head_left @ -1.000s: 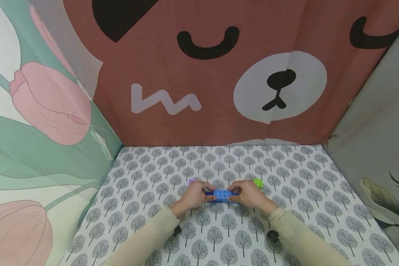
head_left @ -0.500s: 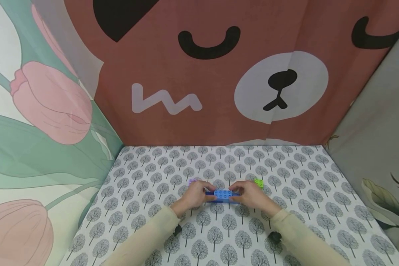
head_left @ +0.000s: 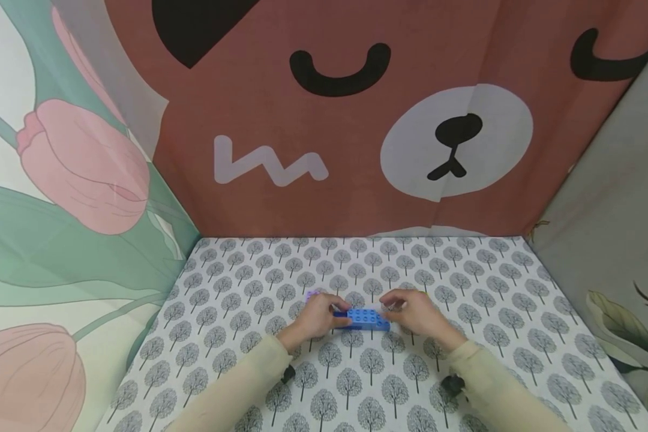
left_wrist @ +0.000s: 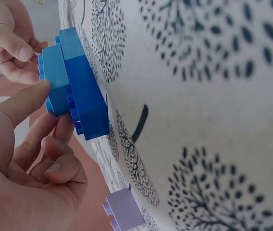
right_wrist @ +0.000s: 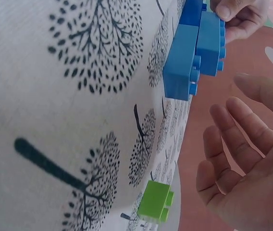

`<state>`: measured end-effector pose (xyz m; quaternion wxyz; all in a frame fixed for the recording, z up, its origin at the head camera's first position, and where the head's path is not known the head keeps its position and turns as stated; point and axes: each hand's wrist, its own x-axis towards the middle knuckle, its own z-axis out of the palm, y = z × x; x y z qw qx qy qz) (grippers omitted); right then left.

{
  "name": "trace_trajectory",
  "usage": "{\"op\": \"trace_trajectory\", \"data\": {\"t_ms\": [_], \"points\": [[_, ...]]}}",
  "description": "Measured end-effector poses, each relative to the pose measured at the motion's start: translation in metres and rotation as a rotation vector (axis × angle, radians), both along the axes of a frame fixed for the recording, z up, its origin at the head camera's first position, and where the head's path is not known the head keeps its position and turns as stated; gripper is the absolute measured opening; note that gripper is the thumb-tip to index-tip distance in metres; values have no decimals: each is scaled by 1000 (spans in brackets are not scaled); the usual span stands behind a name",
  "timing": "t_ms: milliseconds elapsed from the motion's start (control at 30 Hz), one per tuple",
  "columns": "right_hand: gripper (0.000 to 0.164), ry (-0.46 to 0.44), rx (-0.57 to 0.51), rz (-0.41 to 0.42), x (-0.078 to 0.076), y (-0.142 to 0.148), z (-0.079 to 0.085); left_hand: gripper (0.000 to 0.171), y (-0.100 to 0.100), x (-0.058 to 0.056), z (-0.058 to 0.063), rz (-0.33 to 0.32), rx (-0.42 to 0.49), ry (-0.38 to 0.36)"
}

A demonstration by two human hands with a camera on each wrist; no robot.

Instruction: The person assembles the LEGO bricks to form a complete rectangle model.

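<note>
Near the middle of the cloth, a light blue toy brick (head_left: 360, 315) sits stud side up across two lower bricks. One lower brick is dark blue (left_wrist: 89, 98), on the left; the other is mid blue (right_wrist: 179, 62), on the right. My left hand (head_left: 315, 316) pinches the upper brick at its left end, with the thumb on the near side and fingers on the far side. Just right of the stack, my right hand (head_left: 420, 313) is apart from it, its fingers loosely bent around nothing, as the right wrist view (right_wrist: 252, 154) also shows.
A purple brick (left_wrist: 125, 210) stands behind my left hand. On the right, a green brick (right_wrist: 155, 201) rests on the cloth, nearly all hidden by my right hand in the head view. The tree-print cloth (head_left: 351, 384) ends at a bear-print backdrop (head_left: 281, 216).
My right hand has let go of the stack's right end and drawn back to the right, uncovering the mid blue brick. The left hand keeps its grip in the same place.
</note>
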<state>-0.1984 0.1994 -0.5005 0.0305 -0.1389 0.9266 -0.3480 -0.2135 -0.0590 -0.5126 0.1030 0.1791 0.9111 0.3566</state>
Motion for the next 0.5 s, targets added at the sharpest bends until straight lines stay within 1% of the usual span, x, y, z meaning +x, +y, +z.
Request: {"op": "trace_trajectory", "data": {"t_ms": [233, 500], "points": [[28, 11, 4, -29, -1, 10, -1, 30, 0, 0, -1, -1, 0, -5], [29, 22, 12, -77, -3, 28, 0, 31, 0, -1, -2, -2, -5, -4]]}}
